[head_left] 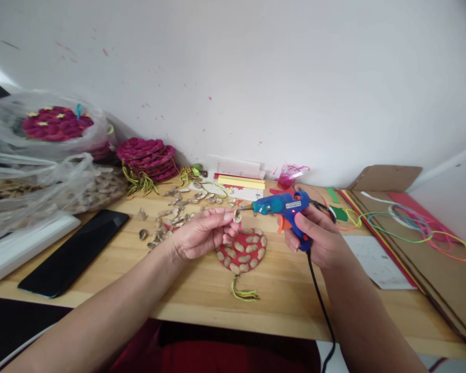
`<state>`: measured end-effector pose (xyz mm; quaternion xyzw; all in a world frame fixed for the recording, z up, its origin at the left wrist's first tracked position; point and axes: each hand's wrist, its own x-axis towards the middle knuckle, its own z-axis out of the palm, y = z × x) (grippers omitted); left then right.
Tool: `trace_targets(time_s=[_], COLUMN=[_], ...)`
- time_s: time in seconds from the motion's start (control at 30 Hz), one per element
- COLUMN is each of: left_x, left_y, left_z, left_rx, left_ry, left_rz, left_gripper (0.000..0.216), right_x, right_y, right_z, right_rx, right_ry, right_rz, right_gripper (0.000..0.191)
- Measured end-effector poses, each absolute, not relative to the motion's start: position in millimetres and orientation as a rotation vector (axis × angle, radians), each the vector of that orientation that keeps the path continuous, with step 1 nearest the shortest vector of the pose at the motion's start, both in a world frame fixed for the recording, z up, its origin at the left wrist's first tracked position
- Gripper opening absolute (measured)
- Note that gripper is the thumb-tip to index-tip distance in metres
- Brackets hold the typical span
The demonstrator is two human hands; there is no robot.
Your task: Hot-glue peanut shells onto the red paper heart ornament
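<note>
Pinched in the fingertips of my left hand is a peanut shell half, its hollow side showing. My right hand grips a blue hot glue gun with an orange trigger and a small lit red light. The gun's nozzle points left, at or very close to the shell. Below both hands lies a round red disc with peanut shells stuck over it in a ring and inside. A yellow-green yarn tassel hangs off its near edge. The left fingers hide part of the disc's top left.
Loose peanut shells lie left of the disc. A black phone, a white power strip and plastic bags are at left. Stacked magenta discs stand behind. Cardboard and coloured cords lie at right.
</note>
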<state>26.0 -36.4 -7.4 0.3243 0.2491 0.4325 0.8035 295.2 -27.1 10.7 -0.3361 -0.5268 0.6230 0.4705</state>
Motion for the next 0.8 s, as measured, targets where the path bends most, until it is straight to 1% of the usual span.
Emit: trace_targets(time_s=[0.37,0.6,0.7,0.8], left_x=[26.7,19.7,13.9,13.7], left_y=[-35.7,-36.2,-36.2,-35.7], left_z=[-4.9,-0.4,8.6,27.6], left_rx=[0.748,0.807,0.911,1.142], left_ry=[0.584,0.629,0.694,0.736], left_rz=[0.964,1.018,1.123,1.182], left_gripper=[0.033,0.031,0.031,0.024], right_x=[295.4,293.3,292.2,293.6], right_y=[-27.9,-27.8,-28.1,-28.8], right_z=[12.9,14.4,15.0,15.4], right_rx=[-0.851,-0.922,-0.932,-0.911], right_ry=[-1.330,-1.518,-1.565,-1.623], right_rz=[1.468,1.293,1.264,1.356], right_gripper=[0.030,0.031,0.032,0.032])
